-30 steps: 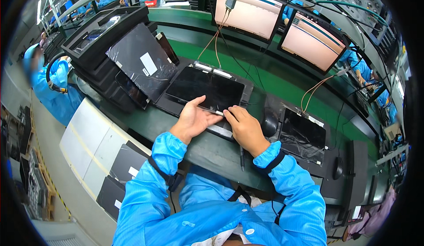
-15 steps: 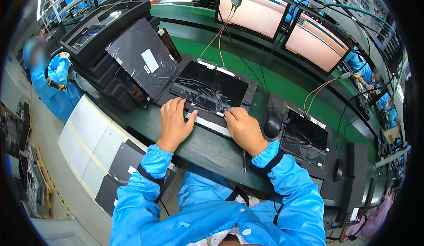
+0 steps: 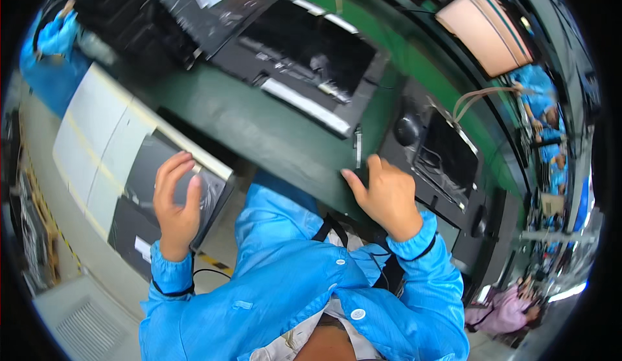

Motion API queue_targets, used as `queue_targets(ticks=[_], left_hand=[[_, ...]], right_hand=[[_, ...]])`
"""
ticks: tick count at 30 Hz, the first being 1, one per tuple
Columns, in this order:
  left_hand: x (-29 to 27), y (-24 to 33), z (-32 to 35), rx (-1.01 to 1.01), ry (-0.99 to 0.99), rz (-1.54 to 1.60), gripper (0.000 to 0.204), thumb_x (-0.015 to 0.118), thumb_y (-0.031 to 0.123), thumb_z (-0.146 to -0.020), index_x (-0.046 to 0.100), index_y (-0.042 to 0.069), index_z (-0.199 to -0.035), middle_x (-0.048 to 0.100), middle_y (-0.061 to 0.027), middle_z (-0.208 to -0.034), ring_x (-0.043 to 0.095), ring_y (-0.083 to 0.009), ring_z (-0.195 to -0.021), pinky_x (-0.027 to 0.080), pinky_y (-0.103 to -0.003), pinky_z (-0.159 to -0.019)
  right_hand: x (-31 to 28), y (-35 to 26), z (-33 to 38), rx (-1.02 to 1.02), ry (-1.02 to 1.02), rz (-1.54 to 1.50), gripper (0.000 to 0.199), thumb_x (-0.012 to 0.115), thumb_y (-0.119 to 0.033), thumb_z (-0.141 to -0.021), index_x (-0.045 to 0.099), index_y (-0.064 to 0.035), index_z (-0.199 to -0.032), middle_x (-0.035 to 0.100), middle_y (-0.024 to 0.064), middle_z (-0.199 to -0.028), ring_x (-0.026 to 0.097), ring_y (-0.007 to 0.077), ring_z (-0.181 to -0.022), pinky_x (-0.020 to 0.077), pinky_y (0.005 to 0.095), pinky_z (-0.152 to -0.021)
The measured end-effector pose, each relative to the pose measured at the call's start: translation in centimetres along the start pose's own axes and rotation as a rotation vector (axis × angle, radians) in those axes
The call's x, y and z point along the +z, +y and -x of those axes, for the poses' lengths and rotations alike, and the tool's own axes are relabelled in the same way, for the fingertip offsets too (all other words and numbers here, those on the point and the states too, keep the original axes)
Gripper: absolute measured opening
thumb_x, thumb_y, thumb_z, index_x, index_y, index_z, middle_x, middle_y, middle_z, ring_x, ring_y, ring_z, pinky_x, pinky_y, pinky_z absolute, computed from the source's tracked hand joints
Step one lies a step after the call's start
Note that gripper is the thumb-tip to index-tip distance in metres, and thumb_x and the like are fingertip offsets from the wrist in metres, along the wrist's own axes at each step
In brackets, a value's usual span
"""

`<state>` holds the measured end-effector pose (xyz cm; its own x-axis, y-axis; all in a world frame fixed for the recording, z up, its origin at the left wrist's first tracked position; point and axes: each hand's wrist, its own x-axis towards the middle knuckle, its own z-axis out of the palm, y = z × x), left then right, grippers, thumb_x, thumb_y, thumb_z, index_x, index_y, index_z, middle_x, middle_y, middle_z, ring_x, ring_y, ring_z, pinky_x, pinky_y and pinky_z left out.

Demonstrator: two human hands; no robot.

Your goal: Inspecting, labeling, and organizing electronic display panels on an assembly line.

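Observation:
My left hand is above dark flat panels on the white surface at my left. Its fingers are stretched and its thumb stands apart; I see nothing held. At the bench edge my right hand is by a thin dark pen. Thumb and forefinger are apart, with the pen's lower end near the gap; the other fingers are partly hidden. Beyond both hands, a black screen panel under wrinkled clear film rests in a dark fixture with a pale strip along its near side.
A second filmed screen and a black mouse are at the right. A film-covered dark panel leans at the back left, beside stacked black trays. Monitors stand behind. Co-workers in blue are at both sides.
Both hands have left the screen in the fixture. My left hand has moved down and left over the dark panels; my right hand has moved to the pen. The view has tilted downward.

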<state>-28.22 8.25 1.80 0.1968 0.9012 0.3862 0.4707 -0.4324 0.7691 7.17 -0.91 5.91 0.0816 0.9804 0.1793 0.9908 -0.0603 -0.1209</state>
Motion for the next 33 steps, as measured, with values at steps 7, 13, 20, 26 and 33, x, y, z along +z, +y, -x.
queue_targets(ticks=[7, 13, 20, 26, 33], left_hand=[[-7.9, -3.8, 15.6, -0.316, 0.077, -0.635, 0.075, 0.085, 0.034, -0.082, 0.054, 0.005, -0.143, 0.048, -0.0181, -0.15, 0.04, -0.0408, -0.145, 0.019, -0.062, -0.123], [-11.4, -5.4, 22.6, -0.506, -0.162, -0.831, 0.125, 0.091, 0.065, -0.057, 0.04, 0.009, -0.156, 0.032, -0.0227, -0.162, 0.023, -0.041, -0.154, 0.004, -0.071, -0.121], [-12.4, -7.2, 26.2, -0.345, 0.086, -0.669, 0.103, 0.095, 0.047, -0.062, 0.05, 0.008, -0.147, 0.041, -0.0198, -0.157, 0.036, -0.0413, -0.149, 0.016, -0.072, -0.12], [-11.7, -8.9, 28.2, -0.271, 0.247, -0.641, 0.088, 0.094, 0.052, -0.064, 0.059, 0.009, -0.131, 0.052, -0.0157, -0.143, 0.044, -0.0379, -0.143, 0.018, -0.075, -0.119], [-12.1, -8.6, 27.8, -0.311, 0.234, -0.619, 0.085, 0.094, 0.053, -0.064, 0.061, 0.009, -0.129, 0.05, -0.0139, -0.143, 0.042, -0.0362, -0.144, 0.017, -0.074, -0.12]], right_hand=[[-2.3, -1.3, 0.4, 0.451, -0.327, -0.434, 0.024, 0.071, -0.021, -0.098, 0.061, 0.0, -0.091, 0.061, 0.0055, -0.06, 0.063, 0.0169, -0.054, 0.0471, 0.0317, -0.048], [2.1, -13.5, 0.6, -0.019, -0.442, -1.318, 0.014, 0.069, -0.008, -0.096, 0.066, -0.0014, -0.107, 0.073, 0.0102, -0.09, 0.07, 0.0156, -0.077, 0.0575, 0.0316, -0.065], [14.3, -31.7, -4.2, -0.447, -0.543, -1.191, 0.016, 0.069, -0.009, -0.093, 0.072, -0.0011, -0.106, 0.072, 0.0109, -0.089, 0.068, 0.0157, -0.075, 0.0541, 0.0311, -0.067], [16.5, -38.6, 1.6, -0.697, -0.676, -1.261, 0.02, 0.072, -0.011, -0.088, 0.072, -0.0017, -0.105, 0.073, 0.0131, -0.089, 0.073, 0.0236, -0.075, 0.0568, 0.0327, -0.068], [17.4, -40.5, 2.9, -0.837, -0.593, -1.125, 0.018, 0.073, -0.011, -0.087, 0.073, -0.0038, -0.103, 0.074, 0.0144, -0.093, 0.073, 0.0336, -0.079, 0.0579, 0.0394, -0.068]])
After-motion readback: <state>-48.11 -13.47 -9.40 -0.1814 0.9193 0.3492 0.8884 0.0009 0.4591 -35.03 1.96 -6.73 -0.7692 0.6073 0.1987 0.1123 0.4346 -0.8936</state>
